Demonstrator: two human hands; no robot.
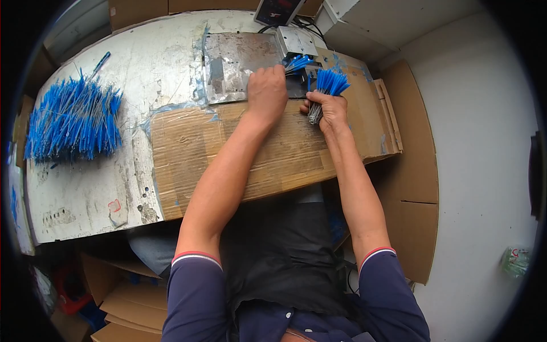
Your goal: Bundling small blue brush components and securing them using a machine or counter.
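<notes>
My right hand (330, 109) is wrapped round a bundle of thin wire brushes (331, 82). Their blue bristled ends fan out above the fist, and the bare wire stems stick out below it. Left of it, my left hand (266, 91) is curled closed, back upward, over the metal plate (233, 54). A smaller cluster of blue brushes (297, 64) lies right at its fingertips, in front of a small metal box (296, 41). The fingers hide whether the left hand grips any of them.
A large heap of blue wire brushes (74, 122) lies on the worn white table (128, 188) at left, a pen (101, 64) beyond it. Flattened cardboard (199, 154) covers the front of the work area. A dark-screened device (277, 11) and cables stand at the back. Cardboard (410, 131) lines the right side.
</notes>
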